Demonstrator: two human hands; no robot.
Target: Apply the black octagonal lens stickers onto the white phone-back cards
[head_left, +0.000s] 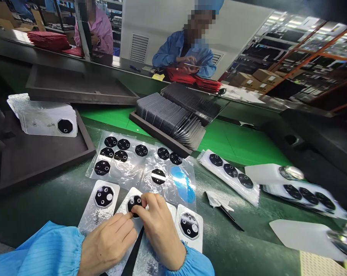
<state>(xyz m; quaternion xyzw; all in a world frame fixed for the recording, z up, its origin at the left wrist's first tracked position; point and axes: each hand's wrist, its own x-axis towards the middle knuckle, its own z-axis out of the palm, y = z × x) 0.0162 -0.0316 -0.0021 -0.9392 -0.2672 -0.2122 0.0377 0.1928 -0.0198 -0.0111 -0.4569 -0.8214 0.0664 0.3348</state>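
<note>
Both hands are meeting over the near middle card (122,211). The right hand (159,230) is pinching the black lens (134,202) between thumb and forefinger. The left hand (110,242), fingers curled, is pressing the lens's left edge, probably steadying it. Side cards (100,211) are lying alongside.

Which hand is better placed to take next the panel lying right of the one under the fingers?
Probably the right hand: its wrist lies beside that right panel. The left hand sits on the far side of the middle panel and would have to cross over.
</note>
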